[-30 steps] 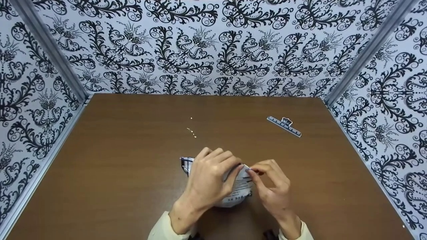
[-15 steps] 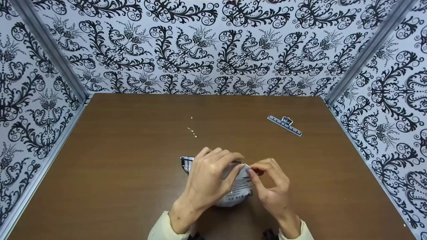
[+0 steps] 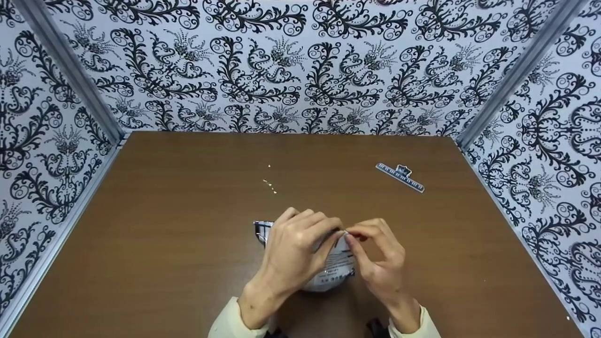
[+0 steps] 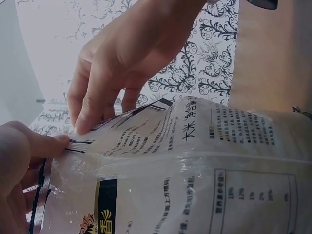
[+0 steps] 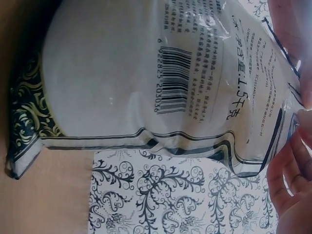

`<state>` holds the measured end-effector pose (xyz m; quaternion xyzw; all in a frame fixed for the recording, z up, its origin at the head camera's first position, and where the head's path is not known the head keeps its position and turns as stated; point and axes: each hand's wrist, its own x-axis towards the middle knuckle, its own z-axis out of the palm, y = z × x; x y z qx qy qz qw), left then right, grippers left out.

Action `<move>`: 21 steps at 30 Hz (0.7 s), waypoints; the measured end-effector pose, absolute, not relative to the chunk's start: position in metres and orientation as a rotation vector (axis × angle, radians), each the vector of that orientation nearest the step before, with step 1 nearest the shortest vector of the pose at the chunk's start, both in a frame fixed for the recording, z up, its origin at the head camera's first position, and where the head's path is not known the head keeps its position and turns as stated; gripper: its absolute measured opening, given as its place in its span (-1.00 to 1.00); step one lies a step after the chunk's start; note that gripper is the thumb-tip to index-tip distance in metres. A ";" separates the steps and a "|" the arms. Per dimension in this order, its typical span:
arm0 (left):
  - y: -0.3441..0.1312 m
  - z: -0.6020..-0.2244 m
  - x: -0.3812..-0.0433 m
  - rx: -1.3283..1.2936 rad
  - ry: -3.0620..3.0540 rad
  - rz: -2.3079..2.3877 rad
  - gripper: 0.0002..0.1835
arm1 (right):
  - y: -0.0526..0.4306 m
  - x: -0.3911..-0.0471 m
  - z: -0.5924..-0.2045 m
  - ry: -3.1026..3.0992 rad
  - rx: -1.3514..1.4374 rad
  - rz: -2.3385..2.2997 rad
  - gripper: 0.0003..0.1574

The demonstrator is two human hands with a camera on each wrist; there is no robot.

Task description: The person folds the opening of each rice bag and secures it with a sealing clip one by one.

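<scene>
A white plastic rice bag [image 3: 331, 277] with black print stands upright on the table between the two hands. Its top edge is pinched by my left hand [image 3: 293, 253], which covers much of the bag in the head view. Close beside it, the thumb and index finger of my right hand [image 3: 382, 258] pinch the same edge near the corner. In the left wrist view, the bag's printed face [image 4: 195, 146] fills the lower part, creased near the fingers. A barcode [image 5: 174, 80] and gold-on-black trim [image 5: 31, 105] show in the right wrist view.
A long clip [image 3: 400, 177] with a piano-key pattern lies at the back right of the brown table [image 3: 188, 197]. Several small pale grains [image 3: 270, 186] are scattered behind the bag. Patterned walls [image 3: 300, 65] enclose the back and sides.
My right hand has shifted slightly left and up along the bag's edge, closer to the left fingertips. The left hand keeps its place and its grip.
</scene>
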<state>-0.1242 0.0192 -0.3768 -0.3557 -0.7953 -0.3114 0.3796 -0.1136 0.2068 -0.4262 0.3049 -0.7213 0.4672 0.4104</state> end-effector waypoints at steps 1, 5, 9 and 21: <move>0.019 -0.376 -0.124 -0.909 -2.033 -0.794 -0.91 | 0.206 -0.114 -0.426 -1.813 0.771 1.176 -0.84; 0.019 -0.376 -0.123 -0.910 -2.035 -0.794 -0.92 | 0.205 -0.115 -0.424 -1.800 0.785 1.174 -0.91; 0.018 -0.376 -0.123 -0.912 -2.037 -0.793 -0.93 | 0.205 -0.115 -0.424 -1.797 0.786 1.169 -0.91; 0.020 -0.376 -0.122 -0.893 -2.015 -0.795 -0.94 | 0.208 -0.112 -0.428 -1.830 0.772 1.170 -0.96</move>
